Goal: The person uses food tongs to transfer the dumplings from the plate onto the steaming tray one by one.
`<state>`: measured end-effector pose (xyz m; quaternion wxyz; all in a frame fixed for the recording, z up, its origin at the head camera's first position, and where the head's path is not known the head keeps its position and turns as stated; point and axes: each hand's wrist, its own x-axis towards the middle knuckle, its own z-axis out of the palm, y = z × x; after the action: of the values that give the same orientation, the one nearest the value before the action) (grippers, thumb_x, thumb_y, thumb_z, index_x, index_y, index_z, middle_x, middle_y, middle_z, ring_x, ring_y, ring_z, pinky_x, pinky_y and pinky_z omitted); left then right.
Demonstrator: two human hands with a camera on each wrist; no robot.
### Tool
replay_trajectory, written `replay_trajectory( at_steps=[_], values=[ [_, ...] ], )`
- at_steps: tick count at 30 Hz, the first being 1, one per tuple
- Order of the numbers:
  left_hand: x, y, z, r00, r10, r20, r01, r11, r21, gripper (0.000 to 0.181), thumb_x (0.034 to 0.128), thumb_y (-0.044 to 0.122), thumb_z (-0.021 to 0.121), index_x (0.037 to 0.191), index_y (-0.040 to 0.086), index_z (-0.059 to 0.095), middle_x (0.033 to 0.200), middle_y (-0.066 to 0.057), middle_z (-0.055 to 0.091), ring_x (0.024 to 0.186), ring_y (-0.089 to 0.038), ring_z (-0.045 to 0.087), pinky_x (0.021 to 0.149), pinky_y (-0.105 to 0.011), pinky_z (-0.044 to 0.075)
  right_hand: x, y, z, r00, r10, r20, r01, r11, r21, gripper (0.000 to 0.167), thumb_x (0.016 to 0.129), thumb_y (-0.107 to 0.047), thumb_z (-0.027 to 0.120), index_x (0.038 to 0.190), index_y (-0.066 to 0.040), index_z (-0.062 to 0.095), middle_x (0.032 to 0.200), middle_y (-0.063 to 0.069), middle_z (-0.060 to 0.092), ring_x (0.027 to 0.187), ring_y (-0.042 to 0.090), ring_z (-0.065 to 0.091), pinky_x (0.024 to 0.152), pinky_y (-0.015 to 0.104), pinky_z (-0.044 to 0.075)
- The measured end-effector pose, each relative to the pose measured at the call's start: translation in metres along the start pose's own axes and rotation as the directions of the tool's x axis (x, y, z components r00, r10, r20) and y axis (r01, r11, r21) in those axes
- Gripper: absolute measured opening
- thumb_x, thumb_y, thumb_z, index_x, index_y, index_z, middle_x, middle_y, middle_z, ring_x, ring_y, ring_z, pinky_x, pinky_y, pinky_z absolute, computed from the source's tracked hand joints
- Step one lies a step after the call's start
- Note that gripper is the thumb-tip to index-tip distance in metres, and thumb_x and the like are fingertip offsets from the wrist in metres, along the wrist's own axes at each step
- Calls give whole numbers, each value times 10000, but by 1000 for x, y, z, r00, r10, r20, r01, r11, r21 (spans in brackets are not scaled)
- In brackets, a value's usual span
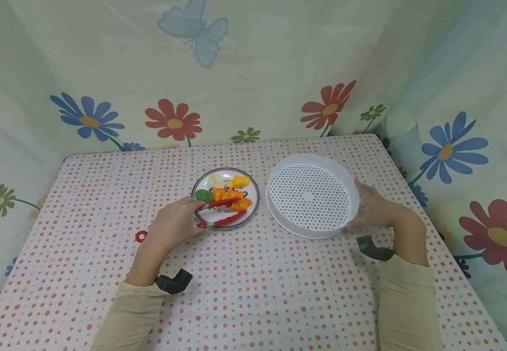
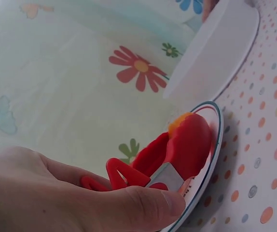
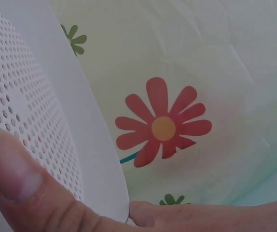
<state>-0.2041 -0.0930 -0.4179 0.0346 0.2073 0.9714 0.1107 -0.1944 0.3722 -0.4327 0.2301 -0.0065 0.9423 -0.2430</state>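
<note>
My left hand (image 1: 172, 224) grips a pair of red-tipped tongs (image 1: 229, 219), whose tips reach over a round plate (image 1: 253, 207) with a dark rim. In the left wrist view the thumb presses along the metal arm of the tongs (image 2: 165, 180), and an orange piece (image 2: 177, 124) shows behind the red tips. Several small pieces lie on the plate: orange (image 1: 220, 194), yellow (image 1: 238, 181), pale (image 1: 216, 181) and green (image 1: 204, 195). My right hand (image 1: 372, 207) holds the right side of a white round sieve (image 1: 310, 231) with a holed bottom; its thumb (image 3: 18, 169) is at the rim.
A dotted cloth (image 1: 262, 292) covers the table. Behind it and at both sides hangs a flowered curtain (image 1: 253, 97). A red ring (image 1: 141, 236), at the tongs' rear end, shows left of my left hand. The sieve stands just right of the plate.
</note>
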Motion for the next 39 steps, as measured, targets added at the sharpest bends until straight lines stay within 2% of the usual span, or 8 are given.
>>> replay_trajectory(
  at_steps=[3,10,17,24,27,31,35,39],
  values=[
    [-1,0,0,1000,-3,-2,3,1000,-4,624,665,317,863,1214,115,647,1151,-85,667,997,-262,648,821,-435,540,0,0,0,1000,-13,-4,13,1000,6,1427,560,-471,878,1511,-96,-118,1529,316,36,1378,533,16,1039,729,105],
    [-4,0,-2,1000,9,-8,-9,1000,-11,623,663,317,866,1216,128,648,1140,-67,674,995,-247,645,829,-427,535,-1,1,4,1000,22,21,-22,1000,7,1469,580,-504,858,1468,8,-195,1514,352,-40,1373,546,-11,1049,712,108],
    [-4,3,-9,1000,7,-28,-7,1000,-17,650,650,313,875,1228,125,643,1152,-75,675,1024,-254,641,836,-440,534,-1,5,6,1000,27,13,-27,1000,10,1481,560,-507,866,1475,-6,-186,1512,355,-36,1374,547,-15,1051,710,106],
    [2,24,-26,995,46,-84,-49,998,-33,645,653,319,873,1231,145,644,1107,-51,685,972,-228,647,802,-414,544,2,1,1,1000,-1,-2,1,1000,-18,1447,575,-479,869,1486,-6,-151,1515,345,7,1376,538,14,1057,708,105],
    [16,44,-29,987,117,-106,-120,993,-18,628,664,330,865,1225,147,649,1129,-43,688,976,-214,654,801,-391,549,0,1,-2,1000,22,-3,-22,1000,-11,1462,560,-493,872,1489,-26,-156,1518,339,3,1377,534,8,1056,707,104],
    [44,74,-26,975,208,-81,-207,978,24,578,697,332,836,1221,172,651,1151,-8,678,962,-189,658,743,-356,548,-3,1,-2,999,31,9,-31,1000,7,1452,574,-492,866,1487,-19,-159,1520,341,-9,1377,537,7,1056,707,108],
    [75,105,-14,961,275,-24,-273,961,50,558,718,328,819,1228,185,642,1175,11,661,993,-181,651,749,-337,545,-6,1,0,999,42,18,-42,999,17,1421,602,-488,854,1489,-24,-156,1522,339,-19,1381,536,15,1060,701,121],
    [96,135,4,959,281,-28,-278,958,68,572,742,356,805,1251,173,620,1154,-10,651,950,-180,649,785,-323,548,-8,-1,0,999,39,6,-40,999,35,1403,601,-460,864,1502,-51,-132,1530,324,-10,1389,523,21,1066,695,125]
  ],
)
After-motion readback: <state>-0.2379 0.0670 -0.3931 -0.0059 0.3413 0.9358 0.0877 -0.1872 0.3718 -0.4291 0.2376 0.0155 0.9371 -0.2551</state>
